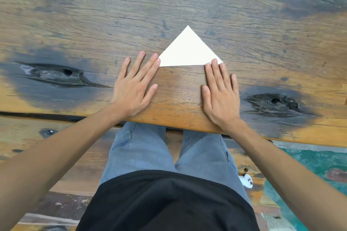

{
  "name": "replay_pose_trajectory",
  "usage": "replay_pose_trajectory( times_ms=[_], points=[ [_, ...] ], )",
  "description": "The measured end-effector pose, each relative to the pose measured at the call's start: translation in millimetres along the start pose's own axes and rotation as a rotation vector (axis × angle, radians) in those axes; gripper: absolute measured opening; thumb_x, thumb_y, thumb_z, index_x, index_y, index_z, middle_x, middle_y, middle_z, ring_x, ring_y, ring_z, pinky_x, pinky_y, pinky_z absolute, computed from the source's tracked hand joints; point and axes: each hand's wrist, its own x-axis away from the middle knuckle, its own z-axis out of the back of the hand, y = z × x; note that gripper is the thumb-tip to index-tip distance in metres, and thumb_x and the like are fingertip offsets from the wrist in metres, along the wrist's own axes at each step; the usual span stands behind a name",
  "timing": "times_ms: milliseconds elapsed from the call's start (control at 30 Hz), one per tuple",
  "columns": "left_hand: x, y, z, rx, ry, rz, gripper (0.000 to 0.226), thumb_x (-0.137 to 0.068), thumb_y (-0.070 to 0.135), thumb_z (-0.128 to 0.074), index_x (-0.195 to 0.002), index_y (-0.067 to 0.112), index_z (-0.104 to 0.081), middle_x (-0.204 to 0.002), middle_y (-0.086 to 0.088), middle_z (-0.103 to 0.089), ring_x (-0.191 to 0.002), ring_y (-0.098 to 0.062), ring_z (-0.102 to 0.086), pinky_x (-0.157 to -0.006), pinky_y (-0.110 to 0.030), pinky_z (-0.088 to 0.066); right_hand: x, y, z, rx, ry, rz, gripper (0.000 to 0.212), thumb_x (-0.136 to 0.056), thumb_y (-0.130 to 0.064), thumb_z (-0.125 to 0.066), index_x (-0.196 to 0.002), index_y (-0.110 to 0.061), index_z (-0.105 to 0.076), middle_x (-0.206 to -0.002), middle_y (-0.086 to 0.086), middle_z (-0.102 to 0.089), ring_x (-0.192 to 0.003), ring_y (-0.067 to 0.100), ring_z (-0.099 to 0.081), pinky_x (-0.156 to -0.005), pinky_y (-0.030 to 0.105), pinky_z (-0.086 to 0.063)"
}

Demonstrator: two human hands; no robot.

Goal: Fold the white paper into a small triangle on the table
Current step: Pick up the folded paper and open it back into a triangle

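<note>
The white paper (188, 49) lies flat on the wooden table (178, 5) as a triangle, its apex pointing away from me and its long edge nearest me. My left hand (136, 86) rests flat on the table, fingers spread, with the index fingertip at the triangle's left corner. My right hand (220, 95) also lies flat, and its middle fingertips press on the triangle's right corner. Neither hand grips anything.
The table's near edge (178, 122) runs just under my wrists, with my legs in grey jeans below it. Dark knots mark the wood at the left (62, 73) and right (274, 102). A small white object (247, 180) lies on the bench by my right leg.
</note>
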Motion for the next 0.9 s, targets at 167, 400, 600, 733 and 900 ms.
replay_pose_trajectory(
  times_ms=[167,400,600,733,900],
  points=[
    [-9,16,33,0.283,-0.038,0.126,0.061,-0.105,0.041,-0.028,-0.159,0.014,-0.033,-0.167,-0.002,-0.032,-0.158,-0.026,-0.021,-0.128,-0.055,-0.009,-7,8,21,-0.206,0.085,0.008,0.056,-0.108,-0.027,-0.041,-0.161,-0.01,-0.032,-0.171,0.009,-0.026,-0.158,0.025,-0.026,-0.126,0.044,-0.022],
    [-81,53,73,0.518,-0.029,0.28,0.045,-0.101,0.021,-0.055,-0.144,0.007,-0.049,-0.135,-0.012,-0.059,-0.126,-0.033,-0.052,-0.108,-0.046,-0.04,-74,-22,56,-0.331,0.005,-0.042,0.069,-0.099,-0.022,-0.058,-0.16,-0.007,-0.029,-0.152,0.013,-0.049,-0.137,0.033,-0.048,-0.113,0.046,-0.039],
    [-114,55,76,0.474,-0.094,0.387,0.055,-0.092,0.025,-0.067,-0.141,0.012,-0.048,-0.135,-0.008,-0.057,-0.128,-0.03,-0.05,-0.104,-0.047,-0.044,-120,-34,72,-0.297,-0.156,-0.111,0.076,-0.096,-0.027,-0.065,-0.16,-0.018,-0.026,-0.147,0.011,-0.048,-0.134,0.033,-0.046,-0.109,0.049,-0.041],
    [-121,54,74,0.496,-0.115,0.433,0.057,-0.088,0.024,-0.071,-0.14,0.013,-0.049,-0.133,-0.007,-0.056,-0.127,-0.03,-0.049,-0.105,-0.047,-0.044,-130,-35,75,-0.309,-0.239,-0.156,0.065,-0.095,-0.026,-0.066,-0.152,-0.019,-0.037,-0.144,0.008,-0.053,-0.134,0.03,-0.046,-0.109,0.046,-0.04],
    [-124,51,74,0.521,-0.144,0.447,0.056,-0.085,0.024,-0.073,-0.136,0.014,-0.053,-0.129,-0.007,-0.057,-0.125,-0.03,-0.049,-0.105,-0.047,-0.044,-135,-33,73,-0.456,-0.29,-0.258,0.05,-0.09,-0.024,-0.07,-0.136,-0.018,-0.052,-0.131,0.009,-0.06,-0.128,0.029,-0.05,-0.107,0.043,-0.042]
  ],
)
